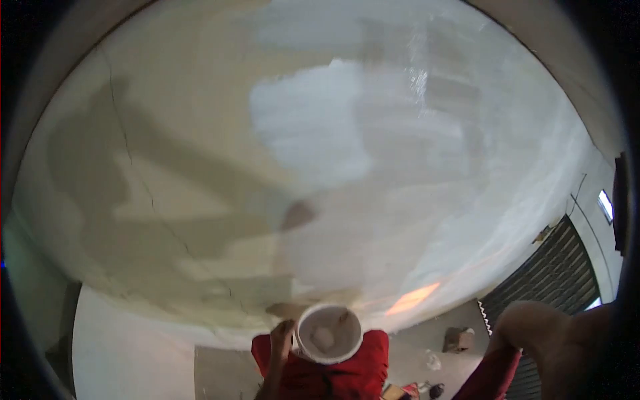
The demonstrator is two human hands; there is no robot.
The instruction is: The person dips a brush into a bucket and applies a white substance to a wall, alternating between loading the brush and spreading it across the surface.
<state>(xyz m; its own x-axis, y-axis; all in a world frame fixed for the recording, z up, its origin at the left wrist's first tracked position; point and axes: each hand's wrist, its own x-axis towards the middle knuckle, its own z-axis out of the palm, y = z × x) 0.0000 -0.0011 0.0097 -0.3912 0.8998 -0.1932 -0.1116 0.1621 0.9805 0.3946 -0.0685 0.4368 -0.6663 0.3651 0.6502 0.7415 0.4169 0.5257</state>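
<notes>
Bucket held at bottom centre, under a part-painted plastered surface (167, 167)

The left hand (283, 333) clasped the left rim of the white paint bucket (352, 333), its open mouth pointing up at the camera, long axis upright. The right hand was out of frame, and only the red-sleeved arm (533, 340) showed at lower right.

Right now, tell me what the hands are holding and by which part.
The left hand grips the white bucket by its rim, on its left side. The right hand is out of view, so its hold cannot be told.
</notes>
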